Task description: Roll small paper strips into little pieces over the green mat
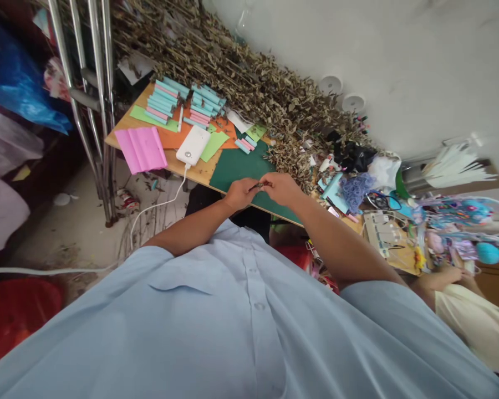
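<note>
My left hand and my right hand meet at the near edge of the dark green mat. Between their pinched fingertips is a small dark dried plant piece, gripped from both sides. A heap of dried plants lies just beyond the mat. Left of the mat are a white power bank with a cable, a pink paper sheet, and green and orange papers. Blue and pink paper rolls are stacked at the table's far left, with a few more on the mat's far edge.
Metal crutches stand at the table's left end. A white cable hangs off the front edge. To the right are blue yarn, a power strip and bags. Another person's arm shows at far right.
</note>
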`<action>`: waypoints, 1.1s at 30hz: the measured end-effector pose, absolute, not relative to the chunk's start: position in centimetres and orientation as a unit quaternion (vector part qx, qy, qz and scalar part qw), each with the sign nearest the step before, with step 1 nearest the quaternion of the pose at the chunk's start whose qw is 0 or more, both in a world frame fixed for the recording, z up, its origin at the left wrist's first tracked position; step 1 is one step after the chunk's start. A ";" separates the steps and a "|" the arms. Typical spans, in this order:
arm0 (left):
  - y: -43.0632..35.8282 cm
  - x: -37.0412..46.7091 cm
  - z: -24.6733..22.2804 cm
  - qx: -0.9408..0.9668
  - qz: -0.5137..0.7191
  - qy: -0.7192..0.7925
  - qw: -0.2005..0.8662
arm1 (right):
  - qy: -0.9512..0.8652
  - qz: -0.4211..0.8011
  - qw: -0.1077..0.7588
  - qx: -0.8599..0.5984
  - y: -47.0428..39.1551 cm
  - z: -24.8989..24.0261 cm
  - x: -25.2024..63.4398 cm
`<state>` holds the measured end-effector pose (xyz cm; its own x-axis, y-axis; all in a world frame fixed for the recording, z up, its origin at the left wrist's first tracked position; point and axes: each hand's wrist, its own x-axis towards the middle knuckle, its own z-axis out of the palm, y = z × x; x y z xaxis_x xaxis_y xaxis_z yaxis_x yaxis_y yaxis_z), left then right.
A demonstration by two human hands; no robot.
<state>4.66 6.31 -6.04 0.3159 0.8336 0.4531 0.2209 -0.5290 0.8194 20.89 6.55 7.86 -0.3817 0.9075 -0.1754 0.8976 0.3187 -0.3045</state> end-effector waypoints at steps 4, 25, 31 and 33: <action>6.3 4.6 -5.8 0.744 0.462 0.355 0.328 | -0.846 0.137 0.014 -0.515 6.2 7.3 21.2; 5.9 4.3 -5.0 0.745 0.445 0.357 0.345 | -0.673 0.275 0.038 -0.685 6.4 7.7 20.1; 6.1 4.5 -5.6 0.743 0.454 0.356 0.340 | -0.617 0.335 0.005 -0.712 7.7 8.8 18.9; 6.1 4.5 -5.6 0.742 0.454 0.361 0.337 | -0.608 0.350 -0.007 -0.712 8.2 8.8 18.7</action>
<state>4.53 6.10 -5.65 0.3275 0.8412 0.4303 0.2282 -0.5124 0.8279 18.72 8.25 8.81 0.0154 0.8614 -0.5078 0.8711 -0.2608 -0.4160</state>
